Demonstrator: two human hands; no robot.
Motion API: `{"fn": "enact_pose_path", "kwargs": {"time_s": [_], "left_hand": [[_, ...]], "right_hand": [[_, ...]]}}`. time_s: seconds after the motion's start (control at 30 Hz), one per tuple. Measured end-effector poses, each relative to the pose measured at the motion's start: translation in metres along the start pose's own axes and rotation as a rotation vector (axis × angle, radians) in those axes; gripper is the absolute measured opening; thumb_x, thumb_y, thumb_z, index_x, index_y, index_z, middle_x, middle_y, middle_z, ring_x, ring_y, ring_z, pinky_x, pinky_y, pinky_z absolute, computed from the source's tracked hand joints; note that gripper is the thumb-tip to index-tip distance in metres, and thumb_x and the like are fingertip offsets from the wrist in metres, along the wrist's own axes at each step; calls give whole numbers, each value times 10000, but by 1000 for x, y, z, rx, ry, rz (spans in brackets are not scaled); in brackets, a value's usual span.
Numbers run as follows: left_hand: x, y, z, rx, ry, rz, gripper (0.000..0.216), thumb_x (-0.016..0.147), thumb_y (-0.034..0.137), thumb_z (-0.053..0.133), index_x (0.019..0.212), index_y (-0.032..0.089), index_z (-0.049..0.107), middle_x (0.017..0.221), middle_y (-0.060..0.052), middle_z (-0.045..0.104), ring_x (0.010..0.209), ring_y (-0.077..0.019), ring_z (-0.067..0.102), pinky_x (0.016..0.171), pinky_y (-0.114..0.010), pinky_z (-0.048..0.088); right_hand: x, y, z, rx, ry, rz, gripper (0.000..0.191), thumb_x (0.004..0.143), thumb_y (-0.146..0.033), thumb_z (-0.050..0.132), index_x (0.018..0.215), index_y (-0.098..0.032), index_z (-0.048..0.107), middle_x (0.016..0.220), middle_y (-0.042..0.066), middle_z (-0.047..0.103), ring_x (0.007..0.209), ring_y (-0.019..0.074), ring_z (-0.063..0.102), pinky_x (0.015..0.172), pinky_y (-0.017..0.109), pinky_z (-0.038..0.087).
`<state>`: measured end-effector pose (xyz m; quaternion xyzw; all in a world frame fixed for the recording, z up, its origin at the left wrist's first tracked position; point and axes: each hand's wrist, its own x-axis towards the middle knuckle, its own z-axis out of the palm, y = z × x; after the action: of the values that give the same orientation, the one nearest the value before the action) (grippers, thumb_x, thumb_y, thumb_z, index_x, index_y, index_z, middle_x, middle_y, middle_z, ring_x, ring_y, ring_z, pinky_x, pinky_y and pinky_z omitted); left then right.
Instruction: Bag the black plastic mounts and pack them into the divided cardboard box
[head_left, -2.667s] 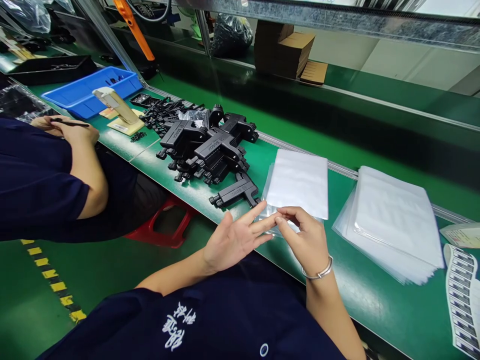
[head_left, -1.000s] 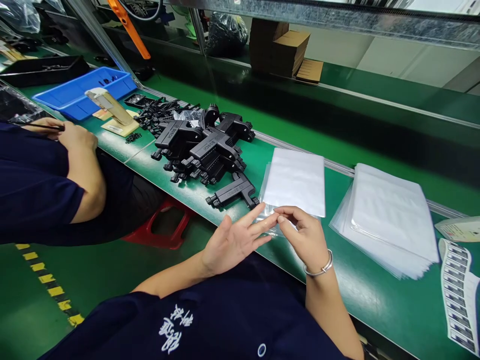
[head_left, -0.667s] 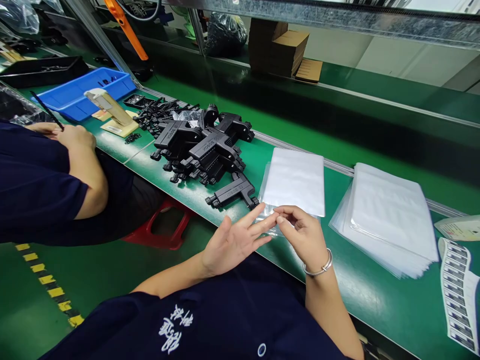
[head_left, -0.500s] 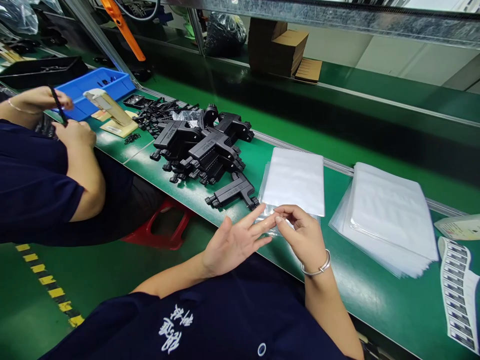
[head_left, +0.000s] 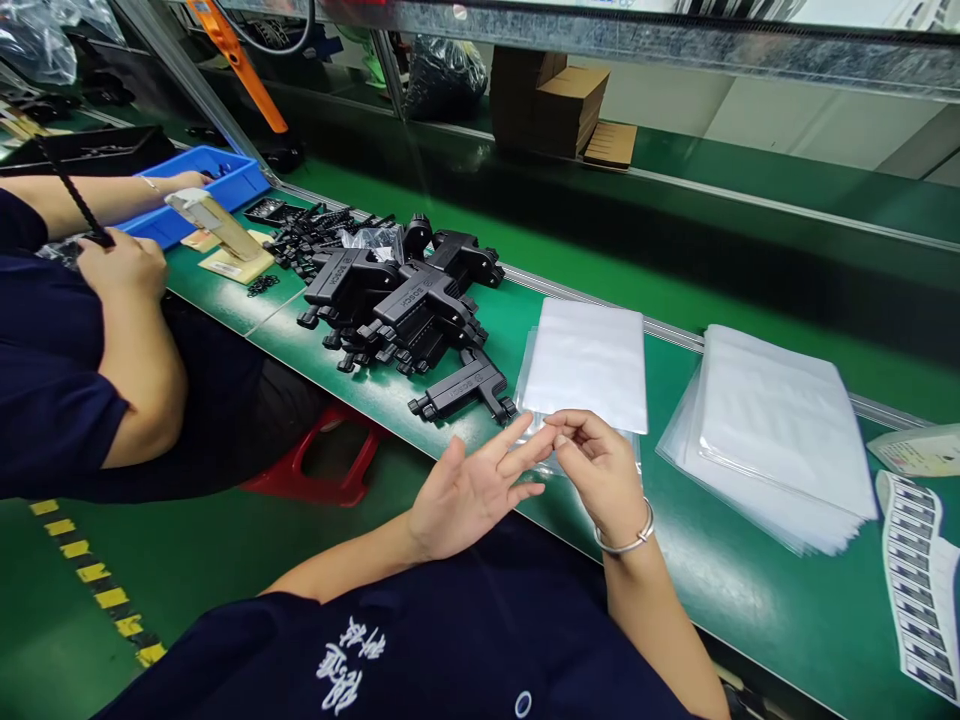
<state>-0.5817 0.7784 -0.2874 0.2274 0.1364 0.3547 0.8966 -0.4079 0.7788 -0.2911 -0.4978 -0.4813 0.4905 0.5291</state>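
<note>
My left hand [head_left: 480, 490] is held palm up with its fingers spread, over the front edge of the green workbench [head_left: 720, 580]. Thumb and fingers of my right hand [head_left: 600, 465] pinch the tip of one left finger; anything small between them is hidden. Just beyond the hands is a stack of clear plastic bags [head_left: 585, 365] with a white top surface. One black BOSCH-marked plastic part [head_left: 461, 388] lies close to my left fingertips, apart from them. Behind it, several similar black parts [head_left: 409, 300] are heaped together.
A second stack of bags [head_left: 780, 420] and a strip of printed labels [head_left: 919, 590] lie to the right. At left, a co-worker's hand [head_left: 124, 265] holds a thin black strip, the other reaching into a blue bin [head_left: 244, 180]. A red stool [head_left: 322, 470] stands below.
The co-worker's far hand has moved from the black strip into the blue bin, and the near hand now holds the strip upright. My own hands keep nearly the same pose.
</note>
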Motion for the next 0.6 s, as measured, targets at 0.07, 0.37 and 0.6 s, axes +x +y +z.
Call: {"fn": "enact_pose_path", "kwargs": {"time_s": [0.07,0.37,0.6], "left_hand": [[3,0,1,7,60,32,678,848,629,573,1389,226,513,1481,-84,469,1380,-236,377,978,-317,426],[23,2,7,125,433,241,456,679,191,842,1109,171,693,641,27,662,504,-31,471,515,-140,381],[30,-3,8,94,557,247,503,618,210,871,1092,170,705,719,3,694,541,-38,493,517,-150,372]], "right_hand": [[0,1,0,31,-19,-28,174,825,-257,590,978,-225,667,866,27,697,799,157,661,761,307,560],[-7,8,16,56,-84,-123,221,878,-294,578,1078,-256,664,1018,44,682,987,182,646,883,341,540],[-7,13,32,162,8,-79,180,847,-316,629,1007,-235,646,958,42,681,838,171,655,764,331,572]]}}
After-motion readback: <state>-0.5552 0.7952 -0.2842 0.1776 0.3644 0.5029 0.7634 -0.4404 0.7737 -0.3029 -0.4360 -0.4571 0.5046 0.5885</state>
